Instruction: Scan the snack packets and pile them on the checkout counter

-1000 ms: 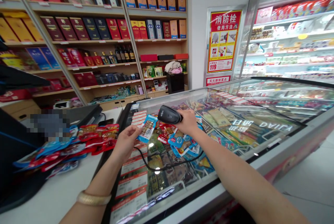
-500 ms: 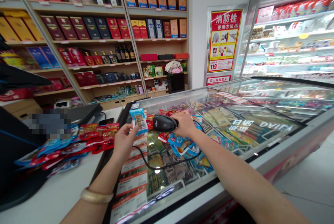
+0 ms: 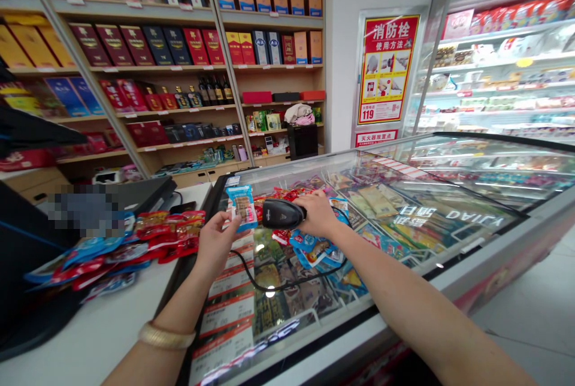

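Observation:
Pinched by its edge in my left hand (image 3: 218,236) is a small blue snack packet (image 3: 243,207) with a clear window showing brown pieces. My right hand (image 3: 317,213) is closed around the handle of a black barcode scanner (image 3: 282,214), whose head points left at the packet, a short gap away. Below and behind the scanner, blue snack packets (image 3: 309,245) and red ones lie on the freezer's glass top (image 3: 287,305). The scanner's black cable (image 3: 256,283) loops across the glass.
On the white counter (image 3: 130,320) at left lies a heap of red and blue packets (image 3: 173,233) beside a dark monitor (image 3: 22,242). Shelves of boxed bottles (image 3: 164,47) stand behind. The chest freezer extends right, towards a lit refrigerated cabinet (image 3: 507,62).
The packet in my left hand has shifted slightly right and turned a little, towards the scanner. My right hand and the scanner stay almost in place.

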Demonstrator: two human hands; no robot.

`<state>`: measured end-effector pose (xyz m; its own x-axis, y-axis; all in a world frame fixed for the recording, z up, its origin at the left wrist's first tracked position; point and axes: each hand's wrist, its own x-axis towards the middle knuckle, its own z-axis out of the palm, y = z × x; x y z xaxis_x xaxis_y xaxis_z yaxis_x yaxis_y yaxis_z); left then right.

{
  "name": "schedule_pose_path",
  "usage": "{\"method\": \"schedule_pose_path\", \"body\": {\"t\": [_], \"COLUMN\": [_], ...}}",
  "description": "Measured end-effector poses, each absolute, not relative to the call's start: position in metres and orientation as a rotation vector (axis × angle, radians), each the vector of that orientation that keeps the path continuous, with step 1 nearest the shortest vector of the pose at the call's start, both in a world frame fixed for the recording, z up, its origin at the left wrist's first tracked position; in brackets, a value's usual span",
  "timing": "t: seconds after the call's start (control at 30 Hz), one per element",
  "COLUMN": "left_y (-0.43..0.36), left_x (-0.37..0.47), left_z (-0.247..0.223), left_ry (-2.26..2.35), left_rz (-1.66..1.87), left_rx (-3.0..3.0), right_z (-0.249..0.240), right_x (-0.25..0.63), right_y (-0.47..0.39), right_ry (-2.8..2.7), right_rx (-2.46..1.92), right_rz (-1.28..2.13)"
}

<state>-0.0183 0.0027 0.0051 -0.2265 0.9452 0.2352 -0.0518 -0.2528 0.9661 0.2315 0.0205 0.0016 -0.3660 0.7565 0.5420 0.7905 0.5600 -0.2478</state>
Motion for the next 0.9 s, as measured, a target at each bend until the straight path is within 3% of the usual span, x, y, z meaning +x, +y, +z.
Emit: {"method": "schedule_pose_path", "body": {"t": [0.33, 0.5, 0.67, 0.9], "left_y": [0.003, 0.012, 0.01, 0.009], "left_x": [-0.022, -0.06, -0.112, -0.125], "left_z": [0.005, 0.022, 0.043, 0.026], "left_ry": [1.379, 1.941, 2.361, 2.602], "left_rz": [1.599, 1.789, 2.014, 1.813], "left_rx": [1.386, 1.545, 1.313, 1.325], "right_z": [-0.003, -0.001, 0.0, 0.001], "right_x": [0.233, 0.233, 0.233, 0.234], "right_y": [0.024, 0.023, 0.022, 0.022], "right_ry": [-2.153, -2.112, -2.094, -2.079], "right_rx": [-1.218, -1.241, -1.25, -1.246], "right_rz": [-0.058, -0.072, -0.063, -0.055]}}
